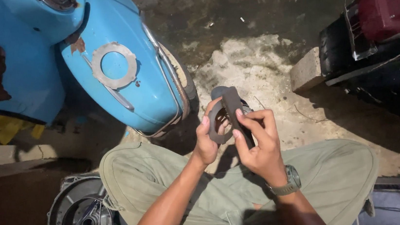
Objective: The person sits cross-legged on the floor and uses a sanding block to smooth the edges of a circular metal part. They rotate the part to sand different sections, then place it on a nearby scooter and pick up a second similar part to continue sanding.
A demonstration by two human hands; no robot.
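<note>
My left hand [206, 136] holds a dark ring-shaped disc [219, 124] upright by its lower edge. My right hand [259, 141], with a grey wristwatch [289, 181], presses a dark folded strip [235, 112] against the disc's face. Both hands are raised above my knees in olive trousers [340, 180]. A second, pale metal ring [114, 65] lies flat on the blue scooter's front fender [128, 91], to the left of my hands.
The blue scooter [21, 36] fills the left side. A round metal engine cover [83, 206] lies on the floor by my left knee. A black and red vehicle [386, 52] and a brick [306, 69] sit at the upper right. Stained concrete floor [253, 64] lies ahead.
</note>
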